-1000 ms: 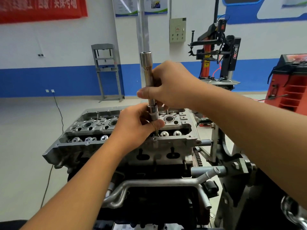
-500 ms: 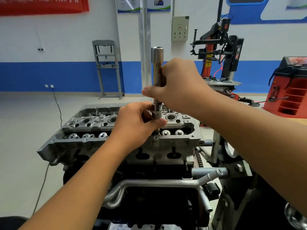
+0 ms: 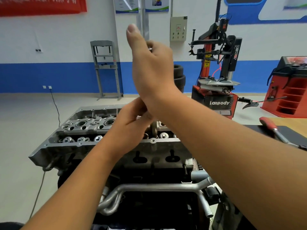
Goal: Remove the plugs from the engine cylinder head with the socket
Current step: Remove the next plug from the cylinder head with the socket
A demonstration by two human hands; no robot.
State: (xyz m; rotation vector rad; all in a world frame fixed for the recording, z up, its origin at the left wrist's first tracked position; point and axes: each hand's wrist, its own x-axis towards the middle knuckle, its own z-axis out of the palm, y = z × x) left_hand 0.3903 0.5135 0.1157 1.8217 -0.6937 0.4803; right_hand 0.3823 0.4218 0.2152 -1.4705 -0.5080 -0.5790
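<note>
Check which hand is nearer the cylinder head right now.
Left. The left hand sits low, right over the cylinder head, around the socket tool's lower end. The right hand is raised well above it.

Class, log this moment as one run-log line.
right hand: raised, gripping socket tool | left hand: fingers at tool's lower end | cylinder head: plug hidden

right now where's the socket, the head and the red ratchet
socket (image 3: 154, 128), head view, lower shaft below the hands
head (image 3: 93, 125), head view, top face by the bores
ratchet (image 3: 267, 123), head view, red grip
</note>
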